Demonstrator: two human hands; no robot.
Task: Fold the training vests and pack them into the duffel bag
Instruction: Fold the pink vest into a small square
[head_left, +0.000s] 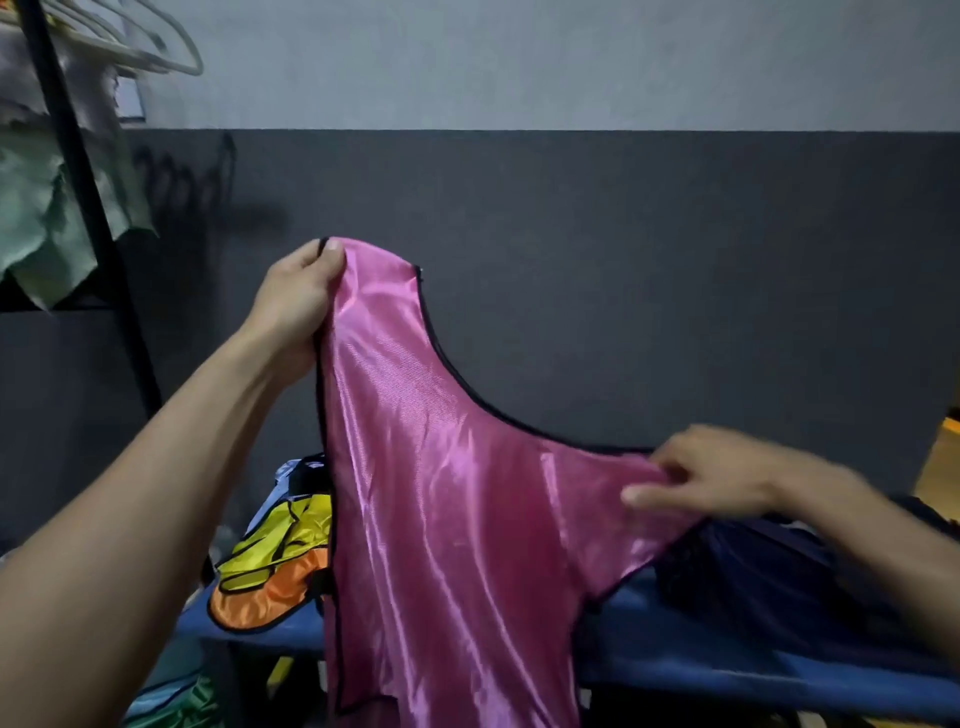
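A shiny pink training vest (441, 509) with black trim hangs in front of me over the blue table (670, 623). My left hand (298, 296) grips one shoulder strap and holds it high. Lower at the right, my right hand (706, 470), blurred, pinches the vest's other strap. A dark duffel bag (769, 587) lies on the table under my right forearm. Behind the pink vest at the left lie a yellow vest (275, 551) and an orange vest (260, 603).
A black clothes rack (88, 208) stands at the left with pale green cloth (41, 228) and hangers (145, 47) on it. The dark wall is close behind the table. Green fabric (176, 706) shows below the table at bottom left.
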